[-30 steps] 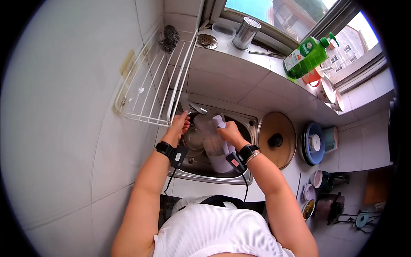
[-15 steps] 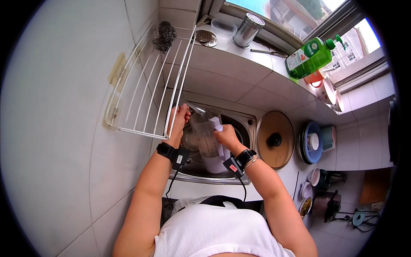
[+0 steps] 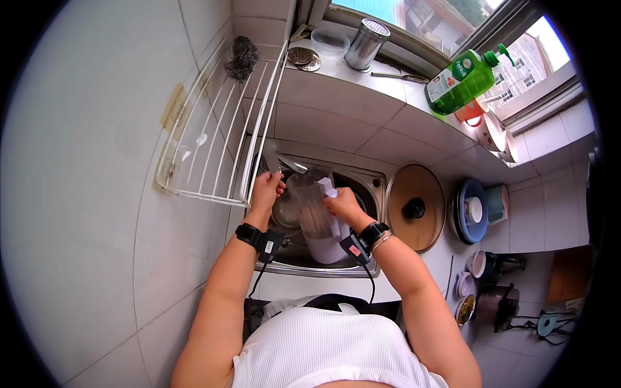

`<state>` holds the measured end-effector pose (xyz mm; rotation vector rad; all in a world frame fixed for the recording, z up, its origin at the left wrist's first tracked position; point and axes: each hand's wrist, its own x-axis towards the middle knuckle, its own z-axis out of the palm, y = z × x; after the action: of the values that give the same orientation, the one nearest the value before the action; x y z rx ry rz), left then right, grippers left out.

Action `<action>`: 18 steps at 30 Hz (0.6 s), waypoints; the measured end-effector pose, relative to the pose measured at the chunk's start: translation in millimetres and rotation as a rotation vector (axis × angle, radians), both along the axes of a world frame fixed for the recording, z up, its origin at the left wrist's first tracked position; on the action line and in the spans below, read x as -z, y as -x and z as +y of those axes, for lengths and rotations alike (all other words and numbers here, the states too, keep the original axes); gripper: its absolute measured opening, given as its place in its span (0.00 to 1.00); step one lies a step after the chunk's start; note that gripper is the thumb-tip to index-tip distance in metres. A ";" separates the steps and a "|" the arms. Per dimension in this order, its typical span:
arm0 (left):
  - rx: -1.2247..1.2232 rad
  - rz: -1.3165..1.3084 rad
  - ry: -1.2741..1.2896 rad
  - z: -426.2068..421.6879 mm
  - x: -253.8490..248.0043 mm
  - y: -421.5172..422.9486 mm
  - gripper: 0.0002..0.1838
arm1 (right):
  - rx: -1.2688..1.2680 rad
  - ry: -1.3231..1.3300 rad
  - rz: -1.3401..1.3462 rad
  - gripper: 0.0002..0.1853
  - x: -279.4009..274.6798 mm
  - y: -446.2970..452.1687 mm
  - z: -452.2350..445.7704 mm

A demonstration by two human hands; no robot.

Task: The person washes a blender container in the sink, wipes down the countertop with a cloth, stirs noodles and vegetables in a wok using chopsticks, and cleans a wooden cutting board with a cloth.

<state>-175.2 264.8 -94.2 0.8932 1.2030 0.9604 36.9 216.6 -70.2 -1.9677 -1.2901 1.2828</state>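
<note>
Keeping the pitcher point(image 3: 310, 213) at the faucet point(image 3: 294, 163), the right hand point(image 3: 345, 205) grips its handle point(image 3: 326, 186); the left hand point(image 3: 265, 193) has lowered, grip unclear.

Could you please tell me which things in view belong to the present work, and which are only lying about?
Apparently in use:
clear pitcher, held by right hand
tap, near left hand
sink

Lying about:
green pump bottle
metal canister
scouring wool
round lid
blue basin
</note>
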 end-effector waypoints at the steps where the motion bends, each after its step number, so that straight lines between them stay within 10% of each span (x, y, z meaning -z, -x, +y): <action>1: -0.009 0.001 0.024 -2.3 3.1 0.8 0.12 | -0.015 0.015 0.005 0.07 0.2 -4.0 -2.4; 8: 0.212 0.119 0.014 -86.3 60.7 -6.6 0.22 | 0.084 -0.095 0.057 0.05 -52.8 -35.5 -67.5; 18: 0.680 0.238 -0.169 -150.2 14.3 -23.7 0.39 | 0.276 -0.624 0.171 0.04 -87.9 -69.8 -189.9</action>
<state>-151.5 114.6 -108.5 1.4610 0.9127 0.4110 106.7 26.7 17.7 -1.4889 -1.1110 0.7696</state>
